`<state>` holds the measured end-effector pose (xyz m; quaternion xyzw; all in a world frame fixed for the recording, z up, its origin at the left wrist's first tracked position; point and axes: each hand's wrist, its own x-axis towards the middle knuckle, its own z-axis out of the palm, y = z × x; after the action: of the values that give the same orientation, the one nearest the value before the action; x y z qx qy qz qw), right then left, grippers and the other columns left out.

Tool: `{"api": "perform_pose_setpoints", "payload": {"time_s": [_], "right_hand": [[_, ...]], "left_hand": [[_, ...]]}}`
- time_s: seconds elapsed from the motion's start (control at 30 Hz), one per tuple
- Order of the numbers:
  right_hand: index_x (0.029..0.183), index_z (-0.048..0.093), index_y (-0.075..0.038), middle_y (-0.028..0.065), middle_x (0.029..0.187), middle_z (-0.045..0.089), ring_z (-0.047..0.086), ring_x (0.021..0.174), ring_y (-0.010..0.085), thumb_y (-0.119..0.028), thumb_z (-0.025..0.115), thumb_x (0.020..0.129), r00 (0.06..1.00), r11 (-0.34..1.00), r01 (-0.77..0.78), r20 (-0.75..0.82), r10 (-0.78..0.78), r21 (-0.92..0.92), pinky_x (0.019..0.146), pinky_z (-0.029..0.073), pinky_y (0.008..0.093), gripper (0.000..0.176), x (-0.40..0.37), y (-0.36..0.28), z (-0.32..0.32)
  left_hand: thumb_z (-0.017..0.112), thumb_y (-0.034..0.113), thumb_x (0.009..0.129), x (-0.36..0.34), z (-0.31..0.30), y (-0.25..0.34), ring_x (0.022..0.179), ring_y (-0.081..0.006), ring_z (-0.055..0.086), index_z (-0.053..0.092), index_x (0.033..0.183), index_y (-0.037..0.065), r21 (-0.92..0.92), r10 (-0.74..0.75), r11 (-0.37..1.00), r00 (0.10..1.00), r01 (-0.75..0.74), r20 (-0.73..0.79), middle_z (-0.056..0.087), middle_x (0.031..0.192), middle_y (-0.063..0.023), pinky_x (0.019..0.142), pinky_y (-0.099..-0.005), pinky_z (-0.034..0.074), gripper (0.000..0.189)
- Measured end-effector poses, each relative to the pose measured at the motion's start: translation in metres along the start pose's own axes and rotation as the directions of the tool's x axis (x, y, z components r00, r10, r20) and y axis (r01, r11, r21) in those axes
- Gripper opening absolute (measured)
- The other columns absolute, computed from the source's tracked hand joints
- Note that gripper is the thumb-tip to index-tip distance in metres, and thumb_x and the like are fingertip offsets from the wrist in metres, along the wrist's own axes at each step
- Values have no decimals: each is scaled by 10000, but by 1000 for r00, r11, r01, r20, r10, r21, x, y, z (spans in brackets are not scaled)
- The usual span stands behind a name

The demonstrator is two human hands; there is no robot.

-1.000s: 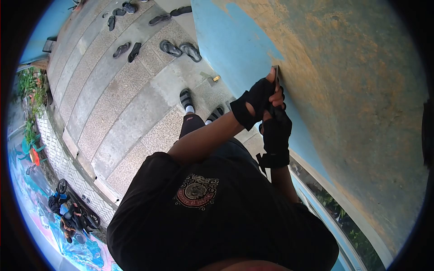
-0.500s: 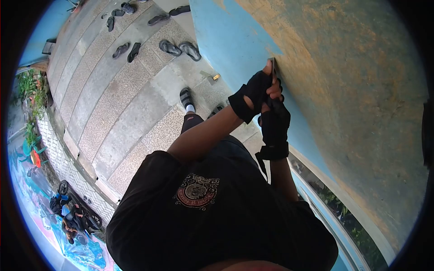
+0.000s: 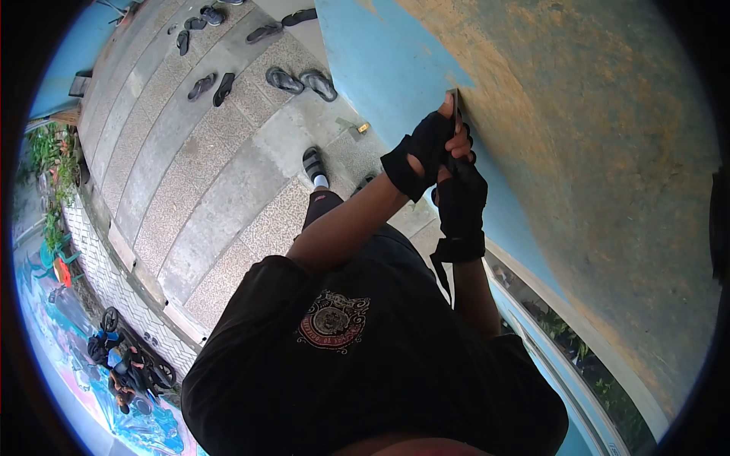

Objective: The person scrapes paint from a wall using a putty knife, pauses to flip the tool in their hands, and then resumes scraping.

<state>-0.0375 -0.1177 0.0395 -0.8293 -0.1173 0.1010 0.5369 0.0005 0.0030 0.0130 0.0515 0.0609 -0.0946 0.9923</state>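
Both my hands wear black fingerless gloves and are closed around a scraper with a thin flat blade. My left hand grips nearer the blade, with a thumb stretched along it. Just below, my right hand wraps the lower part; the handle is mostly hidden by the fingers. The blade tip is against the wall, near the border between light blue paint and a bare, patchy brown-grey surface.
Several sandals lie on the tiled floor. A small yellow object sits by the wall's foot. Plants and a motorcycle with people near it are at the left. A ledge runs at lower right.
Both hands and the scraper have shifted slightly up and left along the wall. The grip looks the same.
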Motion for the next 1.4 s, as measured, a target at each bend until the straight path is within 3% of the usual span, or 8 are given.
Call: {"api": "perform_pose_setpoints", "payload": {"time_s": [0.1,0.2,0.37,0.5,0.73,0.8,0.93,1.4], "right_hand": [[947,639,-36,-38,649,515,462,534,58,-69,639,887,995,994,-101,-1,101,31,498,378,232,69,-1,-8,4],[971,647,-38,-40,649,517,462,541,52,-71,642,887,992,995,91,-85,-89,29,497,368,229,90,2,4,12],[1015,656,-30,-36,662,519,461,546,46,-65,638,888,987,981,-161,-1,162,104,490,366,230,132,-6,-22,-2],[1006,653,-28,-37,640,509,459,539,46,-59,634,887,1000,999,-4,-4,4,34,486,363,231,124,1,-5,6],[1065,657,-21,-21,701,563,484,558,43,-57,624,894,999,996,-38,-6,38,-75,502,393,228,178,-4,-5,5],[1091,656,-17,-19,719,575,496,556,45,-61,628,895,987,984,131,-75,-141,-125,501,400,228,202,4,0,16],[1087,657,-36,-28,716,571,474,556,43,-71,639,897,999,999,-44,-28,43,-23,504,392,230,194,-10,-7,3],[1019,651,-28,-29,659,547,477,532,47,-44,632,892,993,989,-120,-11,121,89,489,386,224,129,4,-22,15]], "left_hand": [[394,573,985,-5,8,1,506,-152,415,501,732,143,10,6,1000,999,-6,-54,344,510,9,664,-366,464,510],[390,578,984,-1,0,8,509,-153,416,504,730,147,49,-40,998,999,39,27,341,508,9,669,-370,467,513],[396,573,985,-6,12,-3,503,-153,414,494,722,148,43,-35,998,997,38,-64,336,507,9,666,-369,470,509],[393,590,977,-5,6,5,508,-147,412,500,736,146,6,-7,1000,1000,7,-7,337,510,15,673,-369,462,516],[381,571,987,-3,0,3,505,-146,413,510,729,139,46,-73,996,997,71,38,338,503,16,674,-367,461,519],[387,573,984,0,-5,10,504,-147,416,522,733,140,-51,-55,997,996,58,72,347,502,12,676,-370,462,519],[398,548,993,-6,5,-2,503,-143,422,538,741,143,35,-82,996,996,81,34,349,501,17,673,-370,468,497],[403,552,993,-3,4,6,516,-137,412,521,745,148,-29,-21,999,999,22,25,341,511,22,669,-362,466,488]]}}
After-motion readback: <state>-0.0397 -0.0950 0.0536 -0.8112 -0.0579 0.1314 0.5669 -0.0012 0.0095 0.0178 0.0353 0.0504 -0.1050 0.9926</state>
